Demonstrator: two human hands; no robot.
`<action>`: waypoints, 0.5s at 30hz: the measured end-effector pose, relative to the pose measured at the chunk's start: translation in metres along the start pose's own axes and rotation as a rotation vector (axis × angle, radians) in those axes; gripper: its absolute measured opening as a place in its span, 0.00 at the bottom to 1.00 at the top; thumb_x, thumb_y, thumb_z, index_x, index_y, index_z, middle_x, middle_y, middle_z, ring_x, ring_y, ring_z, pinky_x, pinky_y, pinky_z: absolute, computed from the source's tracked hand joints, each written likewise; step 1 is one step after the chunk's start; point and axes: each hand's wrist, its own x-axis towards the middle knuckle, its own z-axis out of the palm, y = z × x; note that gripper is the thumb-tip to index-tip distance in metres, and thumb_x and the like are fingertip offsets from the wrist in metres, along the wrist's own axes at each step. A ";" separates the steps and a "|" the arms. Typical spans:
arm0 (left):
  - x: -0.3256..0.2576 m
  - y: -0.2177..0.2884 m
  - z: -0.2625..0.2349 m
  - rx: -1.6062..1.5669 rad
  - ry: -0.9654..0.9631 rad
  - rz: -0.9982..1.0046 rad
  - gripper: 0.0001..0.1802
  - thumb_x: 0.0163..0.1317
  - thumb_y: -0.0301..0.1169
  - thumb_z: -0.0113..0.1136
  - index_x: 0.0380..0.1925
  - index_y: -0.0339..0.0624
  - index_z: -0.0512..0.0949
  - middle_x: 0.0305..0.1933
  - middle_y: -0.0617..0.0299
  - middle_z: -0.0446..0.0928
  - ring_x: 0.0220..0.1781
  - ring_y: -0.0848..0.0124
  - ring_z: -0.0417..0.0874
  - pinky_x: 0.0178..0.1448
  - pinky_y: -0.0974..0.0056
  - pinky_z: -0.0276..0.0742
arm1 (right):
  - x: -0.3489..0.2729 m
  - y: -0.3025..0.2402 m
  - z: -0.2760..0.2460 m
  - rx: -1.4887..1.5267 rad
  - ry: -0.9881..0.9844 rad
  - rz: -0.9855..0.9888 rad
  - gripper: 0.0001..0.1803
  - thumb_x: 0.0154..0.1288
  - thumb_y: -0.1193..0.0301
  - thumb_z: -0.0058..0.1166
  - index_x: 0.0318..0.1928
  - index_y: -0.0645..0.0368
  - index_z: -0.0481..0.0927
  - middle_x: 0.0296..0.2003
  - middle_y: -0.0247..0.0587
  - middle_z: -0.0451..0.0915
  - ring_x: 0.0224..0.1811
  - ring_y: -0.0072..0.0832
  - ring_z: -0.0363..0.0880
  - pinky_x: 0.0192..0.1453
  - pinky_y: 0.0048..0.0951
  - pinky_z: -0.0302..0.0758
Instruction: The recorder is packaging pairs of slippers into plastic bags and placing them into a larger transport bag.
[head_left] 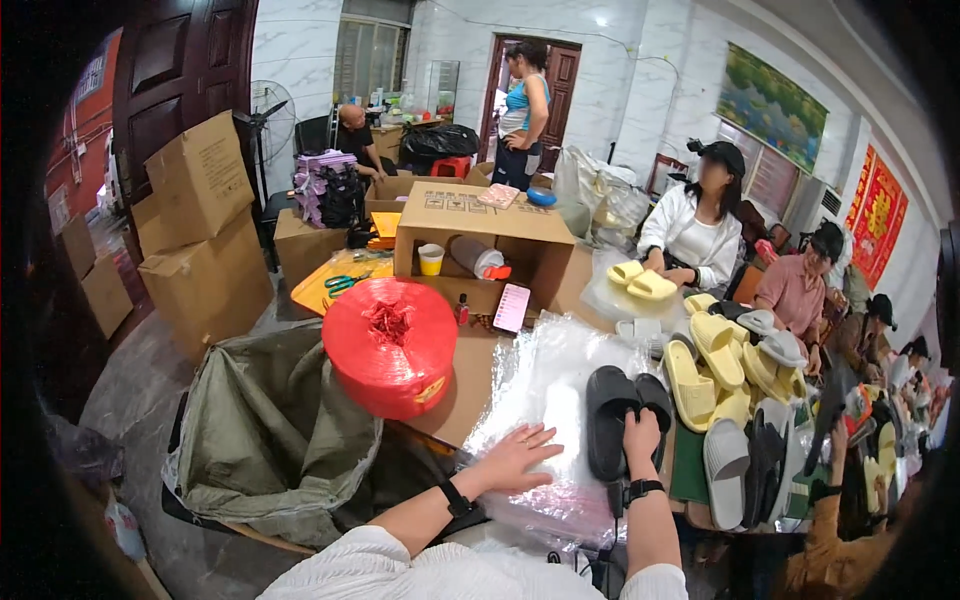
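- Black slippers [605, 402] are the pair being handled: they're set side by side at the right edge of the clear plastic bags [545, 385] on the bench [470, 390], just left of the yellow slippers [690, 385].
- Right grip [641, 436]: fingers are curled down around the inner edges, where the two slippers meet, so both look pinched together. Thumb placement can't really be told from this angle.
- Left grip [518, 458]: fingers are spread and laid flat on the plastic, palm down. Nothing is pinched there.
- For a clean job, the two slippers are best held level with each other, heels lined up, so they're handled as one piece. If only one is gripped well, the other could probably slide off.
- The plastic looks thin and slick, so light, wide pressure from the spread fingers is recommended. If it's pushed too hard, the sheets could get bunched up.
- Loose film should be smoothed away from under the soles, or it might be dragged along.
- Elbow room is worth watching: the grey slipper [726, 455] and the yellow ones are crowded in on the right, and the roll of red twine [375, 370] is parked on the left.
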 end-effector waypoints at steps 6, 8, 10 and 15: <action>0.003 0.002 -0.001 -0.016 0.006 0.001 0.36 0.64 0.55 0.55 0.69 0.50 0.66 0.76 0.48 0.56 0.79 0.49 0.51 0.81 0.51 0.42 | -0.001 0.001 -0.003 -0.023 -0.051 0.028 0.18 0.66 0.60 0.54 0.32 0.65 0.73 0.37 0.56 0.75 0.38 0.56 0.76 0.41 0.51 0.73; 0.002 0.001 -0.002 -0.031 0.004 0.005 0.36 0.64 0.55 0.55 0.68 0.51 0.67 0.76 0.48 0.57 0.79 0.49 0.52 0.80 0.50 0.43 | -0.001 0.006 -0.002 -0.024 -0.071 0.028 0.19 0.66 0.58 0.54 0.33 0.65 0.73 0.38 0.56 0.75 0.39 0.56 0.77 0.42 0.51 0.73; 0.004 0.002 -0.002 -0.054 -0.017 0.028 0.36 0.64 0.56 0.55 0.68 0.51 0.68 0.76 0.49 0.57 0.79 0.49 0.52 0.80 0.49 0.44 | 0.000 -0.002 -0.008 -0.033 -0.132 0.087 0.20 0.66 0.57 0.54 0.36 0.66 0.76 0.40 0.58 0.76 0.43 0.57 0.76 0.47 0.52 0.73; 0.005 0.000 -0.002 -0.051 -0.003 0.021 0.36 0.63 0.57 0.57 0.67 0.53 0.69 0.76 0.49 0.58 0.78 0.49 0.54 0.79 0.48 0.45 | 0.001 -0.026 -0.059 0.000 -0.262 0.138 0.29 0.62 0.54 0.61 0.50 0.69 0.77 0.48 0.59 0.76 0.49 0.56 0.77 0.54 0.48 0.74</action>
